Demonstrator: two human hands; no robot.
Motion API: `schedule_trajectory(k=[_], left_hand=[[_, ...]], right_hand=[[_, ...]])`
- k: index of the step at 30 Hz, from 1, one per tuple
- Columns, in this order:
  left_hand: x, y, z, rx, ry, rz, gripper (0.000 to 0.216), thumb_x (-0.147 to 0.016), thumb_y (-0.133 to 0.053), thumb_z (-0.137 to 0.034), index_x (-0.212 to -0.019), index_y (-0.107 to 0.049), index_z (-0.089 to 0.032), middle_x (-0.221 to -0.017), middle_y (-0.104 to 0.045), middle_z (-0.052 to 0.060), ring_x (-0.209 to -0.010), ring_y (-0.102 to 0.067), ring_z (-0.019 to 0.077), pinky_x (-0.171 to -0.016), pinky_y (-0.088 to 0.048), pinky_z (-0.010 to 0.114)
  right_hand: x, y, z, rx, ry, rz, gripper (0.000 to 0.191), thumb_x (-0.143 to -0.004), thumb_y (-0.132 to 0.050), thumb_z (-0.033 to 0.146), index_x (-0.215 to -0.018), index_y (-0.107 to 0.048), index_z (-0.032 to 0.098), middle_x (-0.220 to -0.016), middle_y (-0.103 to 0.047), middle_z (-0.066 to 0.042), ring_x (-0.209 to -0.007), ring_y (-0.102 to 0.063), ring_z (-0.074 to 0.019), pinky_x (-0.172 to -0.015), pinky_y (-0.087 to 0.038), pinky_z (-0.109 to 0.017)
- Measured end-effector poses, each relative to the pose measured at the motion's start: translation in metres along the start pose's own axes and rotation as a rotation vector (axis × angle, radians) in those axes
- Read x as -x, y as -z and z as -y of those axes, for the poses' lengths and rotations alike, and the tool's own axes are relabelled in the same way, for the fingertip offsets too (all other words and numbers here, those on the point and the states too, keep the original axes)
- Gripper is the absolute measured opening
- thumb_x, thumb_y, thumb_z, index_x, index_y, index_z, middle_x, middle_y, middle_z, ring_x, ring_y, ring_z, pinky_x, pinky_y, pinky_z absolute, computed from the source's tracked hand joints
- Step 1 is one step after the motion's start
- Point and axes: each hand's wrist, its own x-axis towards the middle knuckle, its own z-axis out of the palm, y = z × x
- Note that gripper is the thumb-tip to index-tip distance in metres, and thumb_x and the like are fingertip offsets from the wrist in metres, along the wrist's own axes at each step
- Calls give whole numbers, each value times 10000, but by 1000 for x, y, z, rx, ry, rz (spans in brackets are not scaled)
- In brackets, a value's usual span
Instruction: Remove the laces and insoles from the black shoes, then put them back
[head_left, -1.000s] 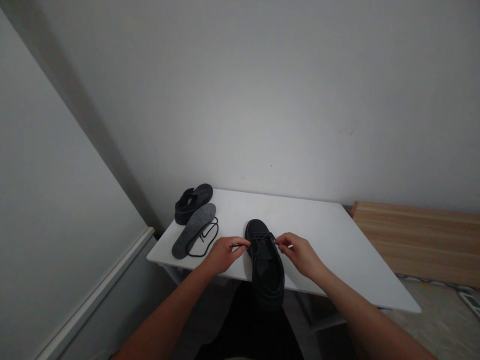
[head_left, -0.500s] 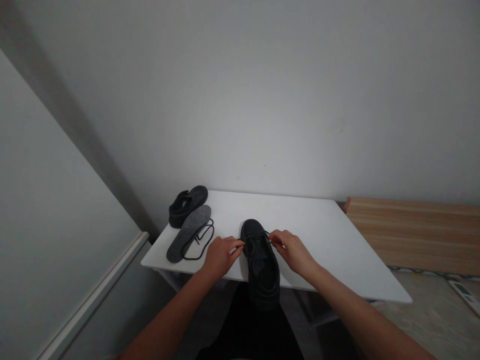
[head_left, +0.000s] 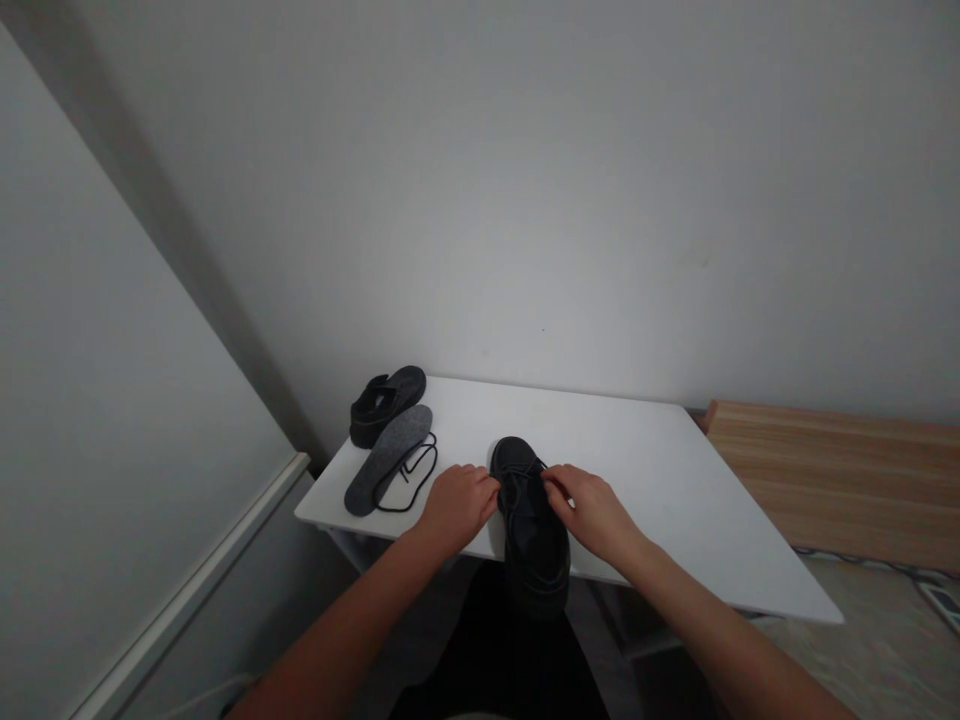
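A black lace-up shoe (head_left: 534, 540) lies on the white table (head_left: 660, 480), toe pointing away, heel hanging over the near edge. My left hand (head_left: 457, 503) is at the shoe's left side, fingers pinched on the shoe's lace. My right hand (head_left: 589, 505) rests over the shoe's right side, fingers curled on the lace near the eyelets. The lace itself is thin and mostly hidden by my fingers.
At the table's left end lie a second black shoe (head_left: 386, 403), a grey insole (head_left: 388, 458) and a loose black lace (head_left: 410, 478). A wooden board (head_left: 832, 478) sits to the right. White walls stand close behind and to the left.
Both hands have drawn in closer to the shoe's middle. The lace ends that were held out to each side are now pulled in against the shoe.
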Motion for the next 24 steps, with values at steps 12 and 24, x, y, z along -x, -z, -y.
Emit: schedule_trajectory(k=[12, 24], left_hand=[[4, -13, -19, 325, 102, -134, 313, -909, -386, -328, -1097, -586, -178, -924, -631, 59, -894, -536, 186, -814, -436, 323], [12, -23, -41, 616, 402, -226, 349, -803, -460, -167, -1134, -570, -166, -987, -578, 76, -965, -517, 199, -885, -433, 363]], right_hand=[[-3, -3, 14, 150, -66, 86, 326, -778, -453, 82, -1068, -570, 176, -925, -553, -62, -798, -576, -154, -734, -436, -254], [-6, -7, 39, 379, -47, -28, 210, -853, -398, 76, -934, -558, 187, -967, -598, -118, -876, -523, -242, -725, -404, -339]])
